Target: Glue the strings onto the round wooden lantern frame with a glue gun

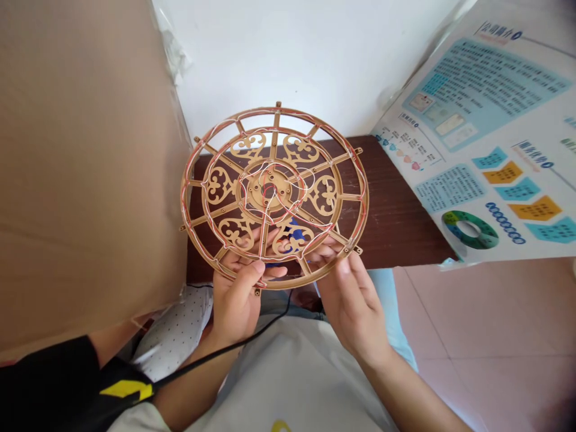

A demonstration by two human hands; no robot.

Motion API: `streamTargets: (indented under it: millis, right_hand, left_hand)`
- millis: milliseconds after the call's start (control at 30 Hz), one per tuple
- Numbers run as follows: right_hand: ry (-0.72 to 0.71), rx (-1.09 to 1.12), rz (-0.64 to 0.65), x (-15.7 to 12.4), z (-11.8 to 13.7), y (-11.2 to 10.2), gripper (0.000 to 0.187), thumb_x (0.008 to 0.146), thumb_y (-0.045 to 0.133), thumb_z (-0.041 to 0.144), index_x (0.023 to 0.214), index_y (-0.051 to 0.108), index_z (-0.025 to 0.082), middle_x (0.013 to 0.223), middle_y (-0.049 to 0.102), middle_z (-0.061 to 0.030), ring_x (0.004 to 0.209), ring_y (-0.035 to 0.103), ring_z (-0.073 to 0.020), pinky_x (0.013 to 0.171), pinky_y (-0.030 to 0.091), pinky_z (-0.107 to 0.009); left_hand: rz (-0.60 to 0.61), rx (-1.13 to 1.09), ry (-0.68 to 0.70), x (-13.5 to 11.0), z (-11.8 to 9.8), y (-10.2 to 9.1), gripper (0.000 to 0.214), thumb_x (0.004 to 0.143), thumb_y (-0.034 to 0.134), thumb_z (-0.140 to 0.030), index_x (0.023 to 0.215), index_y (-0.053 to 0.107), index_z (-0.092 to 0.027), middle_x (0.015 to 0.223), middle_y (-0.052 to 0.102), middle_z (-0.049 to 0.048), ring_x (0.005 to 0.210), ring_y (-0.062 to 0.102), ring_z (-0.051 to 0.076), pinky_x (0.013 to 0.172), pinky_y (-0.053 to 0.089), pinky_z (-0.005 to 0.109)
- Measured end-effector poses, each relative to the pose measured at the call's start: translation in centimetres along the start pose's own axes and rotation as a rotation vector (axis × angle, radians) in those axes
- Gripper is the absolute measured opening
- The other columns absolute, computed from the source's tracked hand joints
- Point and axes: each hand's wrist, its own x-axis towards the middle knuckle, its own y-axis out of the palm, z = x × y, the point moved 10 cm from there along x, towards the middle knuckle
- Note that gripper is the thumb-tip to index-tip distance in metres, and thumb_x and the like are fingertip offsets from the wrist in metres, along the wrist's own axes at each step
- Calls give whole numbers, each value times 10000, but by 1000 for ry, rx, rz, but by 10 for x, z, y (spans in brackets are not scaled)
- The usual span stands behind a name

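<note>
A round, gold-coloured openwork frame (274, 135) is held up in front of me, tilted toward my face. It has two outer rings, spokes, scroll ornaments and a hub with screw holes. Thin red and white wires (310, 180) run along its rings and spokes and loop loosely over the hub. My left hand (240, 294) grips the lower left rim, thumb on top and fingers beneath. On the lower right rim, my right hand (353, 300) is closed in the same way. Something blue (294, 231) shows through the frame, too covered to name.
A dark brown wooden tabletop (400, 204) lies under the frame, against a white wall (288, 54). A tall brown cardboard panel (85, 150) stands close on the left, a printed board (486, 132) on the right. A black cable (216, 354) crosses my left forearm. Another person's dark sleeve (54, 378) is at lower left.
</note>
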Motion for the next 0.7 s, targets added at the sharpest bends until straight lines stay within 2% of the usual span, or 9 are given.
streamTargets:
  millis: [100,167,267,333,400,500,600,700]
  right_hand:
    - [171,132,-27,-21,-31,-1,478,1038,558,737,1147,741,309,998,786,-48,888,710,-240,783,570,-382]
    - [358,158,-67,-49,-68,-5,489,1008,619,733,1004,745,261,891,768,-49,824,698,-224,785,550,-366]
    - [738,239,-71,-99,-129,-5,606,844,778,796,983,759,207,870,768,-81,811,705,-234,788,538,-371]
    - [831,194,-84,-113,-147,-10,617,797,815,793,961,744,202,890,763,-80,822,702,-230,806,530,-368]
    - [788,47,-25,-109,-147,-14,602,826,766,805,933,719,214,873,742,-59,794,679,-223,781,510,-366]
    - [663,-152,42,-91,-130,-17,637,813,722,866,827,670,231,782,680,-18,726,608,-210,726,453,-358]
    - [565,-265,-10,-78,-105,-25,630,778,807,827,704,613,233,682,566,26,682,475,-173,690,368,-333]
    - [484,-318,-68,-74,-78,-30,587,836,839,730,671,576,231,655,504,43,681,406,-161,682,340,-326]
  left_hand:
    - [-12,-21,-3,3,1,-5,341,767,837,-305,1097,777,-246,1173,836,56,1162,790,299,925,704,380]
    - [-22,-50,-19,4,4,-8,307,772,841,-310,1068,778,-262,1145,837,34,1161,787,276,930,697,359]
    - [-22,-82,-27,3,7,-10,316,795,838,-297,1106,784,-296,1137,834,11,1198,770,249,940,682,318]
    - [-16,-91,-17,2,7,-11,269,815,835,-287,1080,792,-304,1149,829,-2,1223,757,232,957,667,294]
    - [-15,-105,-10,1,5,-13,175,815,843,-280,983,794,-292,1118,831,-15,1212,756,214,952,657,263]
    - [-37,-122,2,4,2,-20,110,788,862,-243,824,763,-272,1044,835,-36,1177,764,194,972,645,254]
    - [-42,-91,55,12,-6,-24,133,783,861,-251,893,796,-290,1120,843,-23,1245,747,237,1078,627,370]
    - [29,-81,111,24,-12,-17,186,803,831,-269,987,829,-302,1202,838,4,1343,700,292,1166,576,500]
